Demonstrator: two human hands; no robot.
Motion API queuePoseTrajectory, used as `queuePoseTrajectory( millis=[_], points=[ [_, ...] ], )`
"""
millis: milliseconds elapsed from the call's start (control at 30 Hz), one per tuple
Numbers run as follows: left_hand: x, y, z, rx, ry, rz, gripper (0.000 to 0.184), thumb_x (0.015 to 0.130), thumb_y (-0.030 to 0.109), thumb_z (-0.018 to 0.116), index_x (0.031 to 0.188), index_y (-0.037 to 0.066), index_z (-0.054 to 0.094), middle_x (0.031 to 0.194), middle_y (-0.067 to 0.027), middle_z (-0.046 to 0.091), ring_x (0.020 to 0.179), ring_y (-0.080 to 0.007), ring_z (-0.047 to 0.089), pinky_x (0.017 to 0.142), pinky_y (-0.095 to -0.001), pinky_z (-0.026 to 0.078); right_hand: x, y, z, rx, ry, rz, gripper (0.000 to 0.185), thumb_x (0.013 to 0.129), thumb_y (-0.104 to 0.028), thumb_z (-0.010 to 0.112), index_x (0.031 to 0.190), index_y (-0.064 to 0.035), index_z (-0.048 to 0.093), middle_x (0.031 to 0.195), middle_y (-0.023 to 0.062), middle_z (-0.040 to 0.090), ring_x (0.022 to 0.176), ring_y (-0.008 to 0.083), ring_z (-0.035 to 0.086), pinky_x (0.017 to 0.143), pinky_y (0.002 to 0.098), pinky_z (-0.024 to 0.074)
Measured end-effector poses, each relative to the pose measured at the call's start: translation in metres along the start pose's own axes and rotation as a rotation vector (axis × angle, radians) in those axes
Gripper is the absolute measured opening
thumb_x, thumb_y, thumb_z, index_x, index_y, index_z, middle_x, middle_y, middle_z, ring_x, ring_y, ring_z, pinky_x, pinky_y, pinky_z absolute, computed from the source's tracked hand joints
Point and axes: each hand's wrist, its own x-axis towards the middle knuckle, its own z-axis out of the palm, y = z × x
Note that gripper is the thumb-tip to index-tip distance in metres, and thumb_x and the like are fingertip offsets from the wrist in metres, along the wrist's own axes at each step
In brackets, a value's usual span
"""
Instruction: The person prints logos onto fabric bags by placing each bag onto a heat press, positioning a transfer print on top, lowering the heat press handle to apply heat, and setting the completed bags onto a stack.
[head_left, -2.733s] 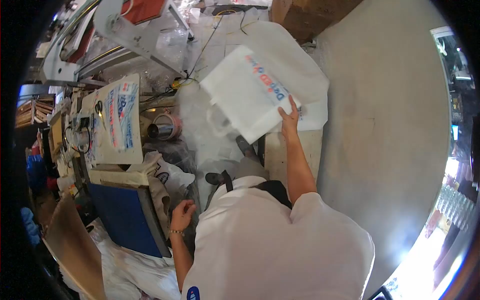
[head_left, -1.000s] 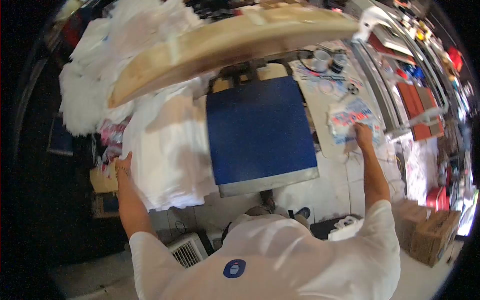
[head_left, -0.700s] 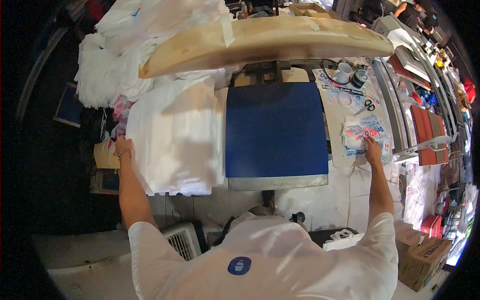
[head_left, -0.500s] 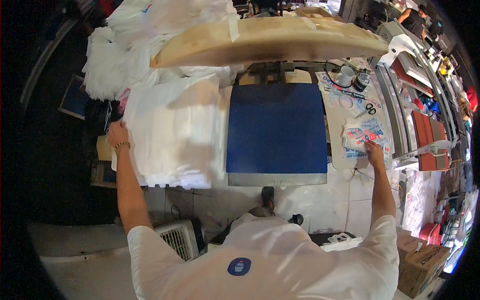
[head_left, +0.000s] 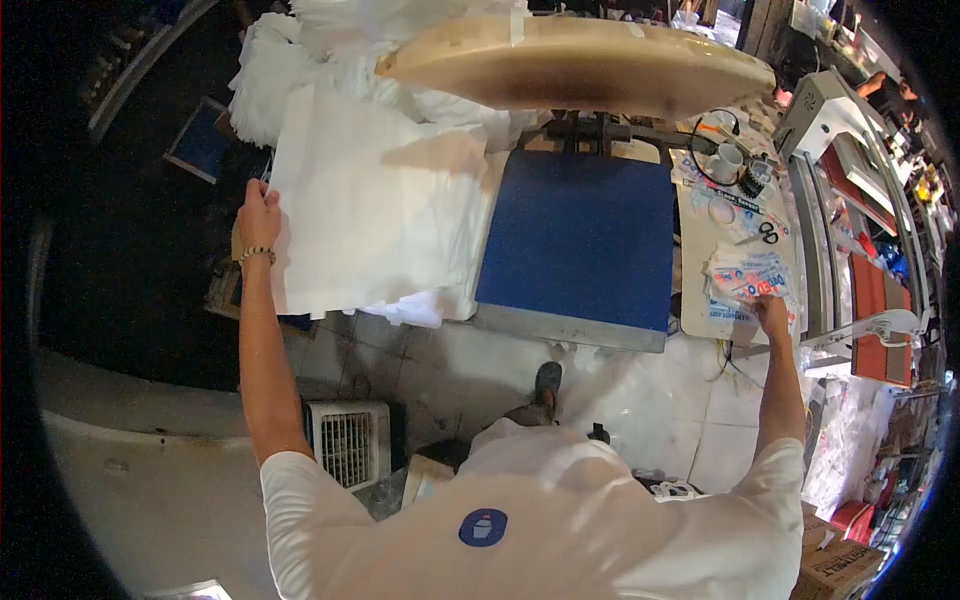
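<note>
My left hand [head_left: 260, 215] is closed on the left edge of the top white sheet, on a tall stack of white sheets [head_left: 375, 210]. At the right, my right hand [head_left: 770, 312] touches the lower edge of a small pile of printed transfers [head_left: 748, 275] with red and blue lettering; the fingertips are partly hidden, so a grip cannot be made out. Between the hands is a flat blue pad [head_left: 580, 240] on a metal base. Black scissors [head_left: 768, 233] lie just above the transfers.
Over the back of the blue pad hangs a large tan curved cover [head_left: 590, 62]. A white mug [head_left: 724, 163] and cables stand at the back right. Further right is a metal-framed machine [head_left: 828, 115]. A vented white unit [head_left: 350, 443] is on the floor. A person is at the far right.
The view has turned, so the stack and pad appear further right. My left hand has moved up along the stack's left edge and shifted the top sheet. My right hand remains at the transfers.
</note>
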Motion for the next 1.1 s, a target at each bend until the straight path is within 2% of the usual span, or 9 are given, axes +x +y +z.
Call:
queuePoseTrajectory(
  millis=[67,200,300,467,600,767,900,967,1100],
  points=[
    [-0.033,0.032,-0.034,-0.223,0.148,0.077,0.032,0.089,0.025,0.072,0.109,0.002,0.065,0.099,-0.0211,0.071,0.092,-0.0350,0.069,0.082,-0.0409,0.052,0.000,0.007,0.012,0.048,0.087,0.019,0.018,0.075,-0.011,0.072,0.091,-0.0013,0.072,0.082,0.0196,0.070,0.078,0.0353,0.068,0.072,0.0404,0.0524],
    [-0.108,0.099,-0.103,-0.465,-0.143,0.044,0.027,0.094,0.021,0.068,0.105,-0.003,0.069,0.094,-0.0057,0.072,0.085,-0.0091,0.061,0.077,-0.0276,0.050,0.005,0.010,0.016,0.339,0.505,0.067,0.016,0.085,-0.010,0.067,0.094,0.0023,0.066,0.080,0.0153,0.068,0.075,0.0235,0.065,0.072,0.0356,0.0500],
    [-0.158,0.118,-0.107,-0.742,-0.201,0.030,0.027,0.094,0.019,0.070,0.107,-0.004,0.069,0.097,-0.0083,0.071,0.085,-0.0104,0.061,0.077,-0.0284,0.050,0.015,0.014,0.011,0.405,0.586,0.239,0.017,0.085,-0.006,0.062,0.100,0.0019,0.065,0.086,0.0119,0.068,0.080,0.0189,0.063,0.075,0.0333,0.0503],
    [-0.196,0.115,-0.042,-1.165,-0.303,0.064,0.030,0.091,0.017,0.073,0.111,-0.005,0.068,0.104,-0.0079,0.071,0.094,-0.0130,0.062,0.084,-0.0295,0.048,0.026,-0.010,0.001,0.355,0.722,0.299,0.029,0.089,-0.024,0.073,0.081,0.0019,0.064,0.071,0.0081,0.066,0.064,0.0131,0.062,0.057,0.0305,0.0509],
    [-0.202,0.145,-0.028,-1.324,-0.373,0.144,0.028,0.088,0.016,0.077,0.107,-0.004,0.069,0.098,-0.0042,0.070,0.089,-0.0119,0.060,0.083,-0.0284,0.048,0.030,-0.020,-0.002,0.439,0.772,0.369,0.030,0.092,-0.027,0.070,0.098,0.0012,0.060,0.080,0.0109,0.069,0.069,0.0152,0.067,0.055,0.0306,0.0545],
    [-0.176,0.193,-0.020,-1.370,-0.327,0.388,0.021,0.087,0.011,0.076,0.102,-0.003,0.071,0.095,-0.0035,0.070,0.085,-0.0128,0.063,0.080,-0.0289,0.050,0.023,-0.081,-0.056,0.967,0.793,0.271,0.024,0.093,-0.018,0.068,0.100,0.0020,0.056,0.087,0.0144,0.071,0.078,0.0187,0.071,0.062,0.0296,0.0578],
    [-0.182,0.222,0.014,-1.642,-0.196,0.262,0.019,0.088,0.006,0.073,0.105,-0.001,0.072,0.102,-0.0066,0.072,0.092,-0.0139,0.065,0.085,-0.0295,0.052,0.005,-0.099,-0.059,0.916,0.724,0.260,0.020,0.089,-0.009,0.074,0.095,0.0011,0.058,0.087,0.0123,0.068,0.079,0.0160,0.068,0.068,0.0286,0.0575],
    [-0.194,0.235,0.038,-1.424,-0.356,-0.093,0.023,0.091,0.008,0.070,0.113,-0.001,0.069,0.105,-0.0054,0.071,0.090,-0.0106,0.064,0.082,-0.0262,0.051,-0.015,-0.127,-0.057,0.941,0.725,0.294,0.018,0.088,-0.008,0.074,0.091,0.0009,0.059,0.086,0.0097,0.067,0.079,0.0146,0.067,0.069,0.0279,0.0569],
    [-0.220,0.255,0.127,-1.359,-0.579,-0.215,0.026,0.094,0.015,0.070,0.114,-0.002,0.065,0.105,-0.0064,0.070,0.092,-0.0110,0.061,0.085,-0.0256,0.048,-0.041,-0.161,-0.053,1.044,0.717,0.360,0.016,0.088,-0.010,0.074,0.092,0.0021,0.064,0.086,0.0059,0.067,0.074,0.0112,0.063,0.072,0.0274,0.0559]
  ],
)
